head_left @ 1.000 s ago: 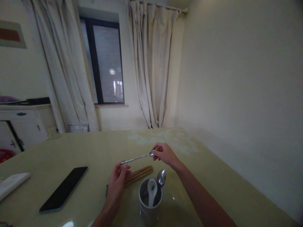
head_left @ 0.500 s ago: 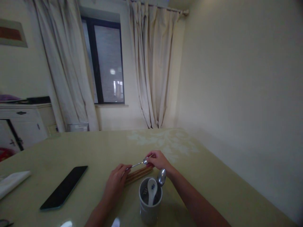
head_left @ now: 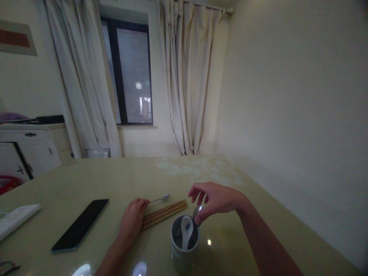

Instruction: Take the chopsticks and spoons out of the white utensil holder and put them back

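Observation:
My left hand (head_left: 133,217) is closed on the handle end of a small metal spoon (head_left: 165,197), whose bowl points away to the right. Beside that hand lies a bundle of wooden chopsticks (head_left: 165,214) on the table. My right hand (head_left: 215,199) is above the rim of a light-coloured cup (head_left: 185,257), fingers curved and apart. Its thumb overlaps the bowl of a larger metal spoon (head_left: 197,213) standing in the cup; whether they touch, I cannot tell. A white soup spoon (head_left: 186,230) with a blue mark leans in the same cup.
A dark phone-like slab (head_left: 82,224) lies on the glossy table (head_left: 138,172) to the left. Farther left are a white flat packet (head_left: 18,218) and a dark looped object (head_left: 8,267), partly cut off. A wall (head_left: 301,115) runs along the table's right side.
My right hand has let go of the small spoon and moved right and back to the larger spoon in the cup. My left hand has shifted slightly left with the small spoon.

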The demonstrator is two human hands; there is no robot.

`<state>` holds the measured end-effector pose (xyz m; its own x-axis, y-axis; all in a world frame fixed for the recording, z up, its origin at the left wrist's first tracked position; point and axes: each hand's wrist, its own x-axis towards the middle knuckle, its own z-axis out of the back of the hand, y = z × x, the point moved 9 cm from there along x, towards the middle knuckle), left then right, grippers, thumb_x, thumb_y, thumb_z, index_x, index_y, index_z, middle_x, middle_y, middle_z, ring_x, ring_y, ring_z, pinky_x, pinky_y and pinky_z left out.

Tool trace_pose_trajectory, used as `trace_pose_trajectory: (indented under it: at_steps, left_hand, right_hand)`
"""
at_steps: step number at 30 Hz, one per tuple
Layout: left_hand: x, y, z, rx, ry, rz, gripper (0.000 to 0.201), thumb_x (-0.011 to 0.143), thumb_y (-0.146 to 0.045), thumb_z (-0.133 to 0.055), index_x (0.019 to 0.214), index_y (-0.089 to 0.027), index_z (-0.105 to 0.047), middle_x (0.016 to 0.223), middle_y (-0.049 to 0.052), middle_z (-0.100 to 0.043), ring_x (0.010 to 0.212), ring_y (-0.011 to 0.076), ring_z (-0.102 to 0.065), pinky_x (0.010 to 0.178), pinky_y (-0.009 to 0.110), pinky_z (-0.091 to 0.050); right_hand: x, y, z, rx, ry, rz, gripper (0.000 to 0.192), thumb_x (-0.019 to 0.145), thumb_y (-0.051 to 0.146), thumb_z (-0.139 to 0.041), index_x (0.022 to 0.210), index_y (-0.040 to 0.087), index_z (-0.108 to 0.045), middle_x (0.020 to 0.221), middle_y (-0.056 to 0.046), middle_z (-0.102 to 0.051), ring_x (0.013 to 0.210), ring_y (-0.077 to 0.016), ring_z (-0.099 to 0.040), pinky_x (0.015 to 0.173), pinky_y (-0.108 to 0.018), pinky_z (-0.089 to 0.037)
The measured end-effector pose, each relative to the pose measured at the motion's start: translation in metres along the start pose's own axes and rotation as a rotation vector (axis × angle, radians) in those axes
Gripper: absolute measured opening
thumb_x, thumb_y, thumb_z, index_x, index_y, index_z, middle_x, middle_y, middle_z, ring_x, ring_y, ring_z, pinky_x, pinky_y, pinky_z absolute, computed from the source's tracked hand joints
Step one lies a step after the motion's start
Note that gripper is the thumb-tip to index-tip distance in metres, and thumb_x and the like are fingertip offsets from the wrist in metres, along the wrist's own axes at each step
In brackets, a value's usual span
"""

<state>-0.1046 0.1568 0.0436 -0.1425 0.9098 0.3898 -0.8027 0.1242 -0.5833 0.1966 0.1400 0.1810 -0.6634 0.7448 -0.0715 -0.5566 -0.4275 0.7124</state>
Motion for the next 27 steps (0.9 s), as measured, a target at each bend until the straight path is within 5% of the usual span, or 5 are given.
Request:
trace_pose_trajectory:
  at_steps: [7, 14, 23, 27]
  left_hand:
    - [0.001, 0.007, -0.007, 0.006, 0.033, -0.01, 0.037, 0.093, -0.035, -0.047, 0.096, -0.022, -0.082, 0.101, 0.01, -0.08, 0.1, 0.0285, -0.074, 0.097, 0.043, -0.055]
    - [0.0, 0.0, -0.005, 0.037, 0.075, -0.032, 0.032, 0.09, -0.035, -0.055, 0.091, -0.025, -0.086, 0.097, 0.009, -0.078, 0.097, 0.0288, -0.072, 0.093, 0.041, -0.055]
    - [-0.008, -0.015, -0.011, 0.066, 0.185, -0.074, 0.041, 0.093, -0.019, -0.048, 0.103, -0.028, -0.086, 0.099, 0.009, -0.078, 0.098, 0.0251, -0.07, 0.092, 0.036, -0.051]
    - [-0.011, -0.019, -0.014, 0.023, 0.189, -0.084, 0.04, 0.094, -0.024, -0.047, 0.103, -0.027, -0.086, 0.098, 0.01, -0.077, 0.096, 0.0256, -0.07, 0.09, 0.036, -0.051]
  right_hand:
    - [0.004, 0.005, -0.011, -0.168, 0.003, 0.04, 0.043, 0.067, 0.024, -0.094, 0.105, 0.021, -0.074, 0.091, 0.0, -0.076, 0.078, -0.0176, -0.068, 0.062, -0.023, -0.047]
    - [-0.007, 0.026, -0.002, 0.111, 0.038, 0.097, 0.024, 0.078, 0.017, -0.077, 0.102, 0.02, -0.076, 0.081, 0.0, -0.077, 0.07, -0.0154, -0.071, 0.061, -0.022, -0.051]
    - [-0.035, 0.009, 0.071, 0.5, -0.4, 0.129, 0.026, 0.078, 0.042, -0.083, 0.086, 0.019, -0.076, 0.079, -0.005, -0.079, 0.071, -0.0188, -0.074, 0.058, -0.025, -0.056]
    - [-0.028, 0.0, 0.077, 0.61, -0.509, 0.141, 0.034, 0.073, 0.04, -0.088, 0.098, 0.02, -0.079, 0.096, -0.008, -0.084, 0.086, -0.0218, -0.078, 0.07, -0.029, -0.06]
